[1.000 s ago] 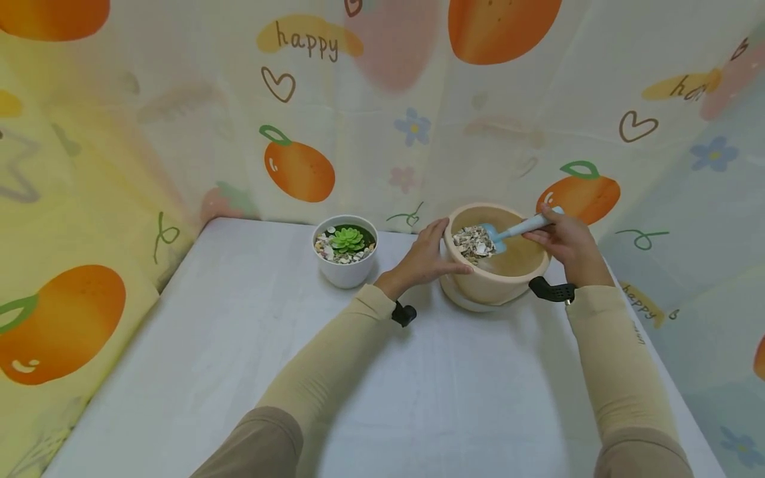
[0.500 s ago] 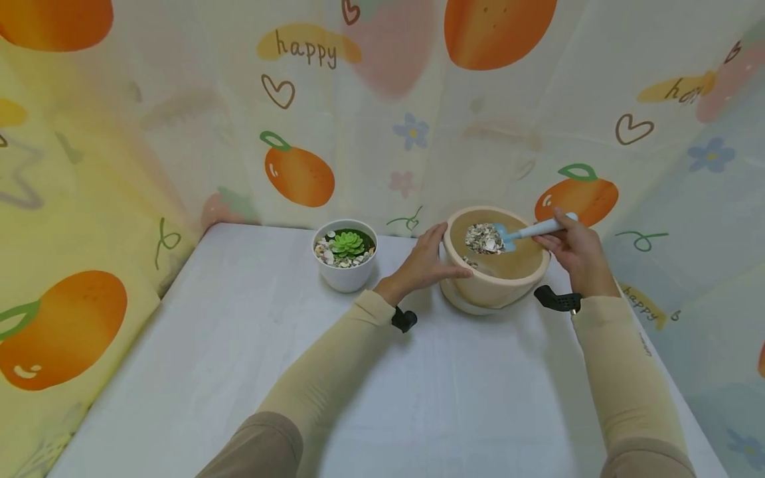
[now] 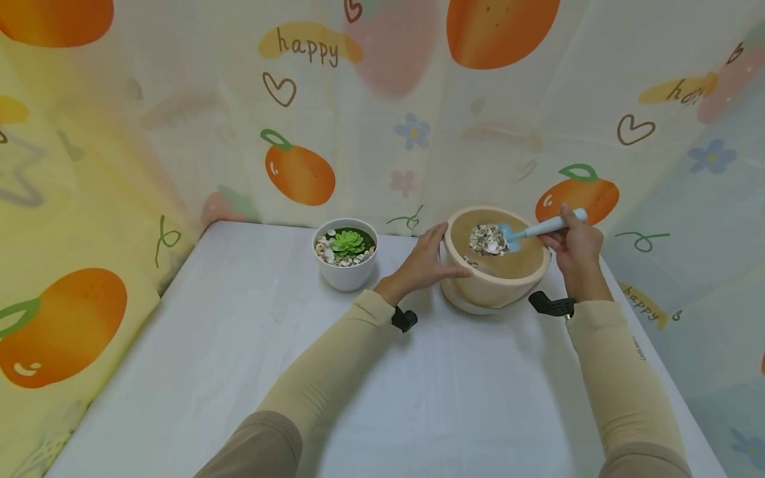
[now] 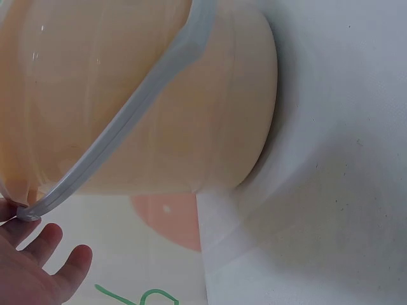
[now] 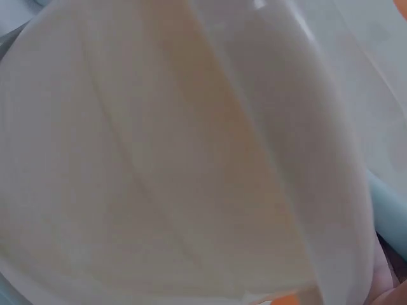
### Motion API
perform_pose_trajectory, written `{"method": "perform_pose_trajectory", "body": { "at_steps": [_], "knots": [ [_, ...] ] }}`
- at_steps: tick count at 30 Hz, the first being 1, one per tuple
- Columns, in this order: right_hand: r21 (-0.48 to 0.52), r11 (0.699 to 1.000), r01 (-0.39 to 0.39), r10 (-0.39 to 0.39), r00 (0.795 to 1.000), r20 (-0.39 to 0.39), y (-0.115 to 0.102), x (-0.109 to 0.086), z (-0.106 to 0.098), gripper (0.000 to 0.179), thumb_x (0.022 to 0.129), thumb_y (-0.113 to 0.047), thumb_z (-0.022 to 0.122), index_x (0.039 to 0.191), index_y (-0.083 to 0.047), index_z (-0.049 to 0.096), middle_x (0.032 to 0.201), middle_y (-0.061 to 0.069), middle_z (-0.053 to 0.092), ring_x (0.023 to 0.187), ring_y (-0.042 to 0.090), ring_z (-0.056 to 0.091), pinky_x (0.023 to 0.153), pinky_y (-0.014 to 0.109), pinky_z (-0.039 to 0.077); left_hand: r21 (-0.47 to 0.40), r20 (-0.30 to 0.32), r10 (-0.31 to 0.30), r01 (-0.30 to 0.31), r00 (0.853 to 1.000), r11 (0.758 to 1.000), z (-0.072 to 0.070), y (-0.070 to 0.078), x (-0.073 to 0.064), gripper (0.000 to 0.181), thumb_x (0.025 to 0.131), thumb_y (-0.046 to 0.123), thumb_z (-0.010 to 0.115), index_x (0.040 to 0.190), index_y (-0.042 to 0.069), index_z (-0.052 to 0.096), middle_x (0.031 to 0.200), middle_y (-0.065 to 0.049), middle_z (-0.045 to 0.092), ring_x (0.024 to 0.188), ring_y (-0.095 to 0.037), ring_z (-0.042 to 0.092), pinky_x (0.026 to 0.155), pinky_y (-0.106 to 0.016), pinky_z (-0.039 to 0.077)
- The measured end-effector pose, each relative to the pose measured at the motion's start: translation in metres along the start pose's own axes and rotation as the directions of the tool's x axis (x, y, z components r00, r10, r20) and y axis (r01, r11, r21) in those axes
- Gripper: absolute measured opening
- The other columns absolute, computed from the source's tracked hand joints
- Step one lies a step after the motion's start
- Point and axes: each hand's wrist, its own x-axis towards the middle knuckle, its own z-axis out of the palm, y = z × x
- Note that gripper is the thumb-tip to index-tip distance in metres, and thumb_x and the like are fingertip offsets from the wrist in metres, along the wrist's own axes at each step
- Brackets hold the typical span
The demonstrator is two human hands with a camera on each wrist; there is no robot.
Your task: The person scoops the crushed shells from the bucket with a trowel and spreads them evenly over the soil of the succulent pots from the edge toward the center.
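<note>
Scoop (image 3: 524, 233) is sitting in my right hand (image 3: 576, 251), fingers and thumb pinching its pale handle from the side. Blue blade is reaching leftward over the mouth of the beige bucket (image 3: 487, 291), carrying a heap of mottled gravel (image 3: 489, 240). Handle is sloping up toward my palm, its butt end poking out past my fingers. A few loose bits (image 3: 470, 262) are lying inside the bucket, near the wall closest to my left thumb.

Left hand (image 3: 421, 261) is resting against the bucket's left rim, fingers extended and spread, thumb lying along the front edge; it is touching without clenching. From the left wrist, the grey carrying handle (image 4: 121, 136) is slanting down across the bucket wall, one end coming right beside my fingertips. Right wrist view is mostly filling with bucket wall (a bit blurred), a length of the scoop's handle showing at the edge.

Bucket is standing upright on the white-covered table (image 3: 239, 305). Small white pot (image 3: 345, 273) is standing to its left, well apart, holding a green succulent (image 3: 348, 242) ringed by pale stones. Fruit-printed cloth (image 3: 358, 159) is hanging behind.
</note>
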Motion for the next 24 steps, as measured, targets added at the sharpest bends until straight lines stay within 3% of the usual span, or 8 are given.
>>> {"method": "perform_pose_trajectory", "body": {
  "at_steps": [12, 24],
  "knots": [
    [0.004, 0.999, 0.043, -0.043, 0.999, 0.026, 0.0034, -0.0004, -0.0026, 0.026, 0.093, -0.024, 0.063, 0.109, -0.006, 0.052, 0.068, 0.01, 0.072, 0.064, 0.02, 0.073, 0.061, 0.034, 0.057, -0.024, -0.004, -0.001, 0.001, 1.0, 1.0, 0.0023, -0.0001, 0.0, 0.113, 0.074, 0.051, 0.08, 0.157, 0.013, 0.013, 0.163, -0.01, 0.018, 0.15, -0.028, 0.019, 0.118, -0.047, 0.028],
    [0.008, 0.998, 0.055, -0.055, 0.998, 0.035, 0.0047, -0.0056, -0.0033, 0.025, 0.089, -0.025, 0.068, 0.1, -0.005, 0.057, 0.067, 0.011, 0.071, 0.063, 0.021, 0.073, 0.061, 0.033, 0.057, -0.027, -0.015, -0.016, 0.015, 1.0, 1.0, 0.0011, -0.001, -0.0011, 0.112, 0.073, 0.052, 0.081, 0.157, 0.015, 0.016, 0.162, -0.01, 0.02, 0.149, -0.028, 0.022, 0.118, -0.047, 0.029]
  ]
}}
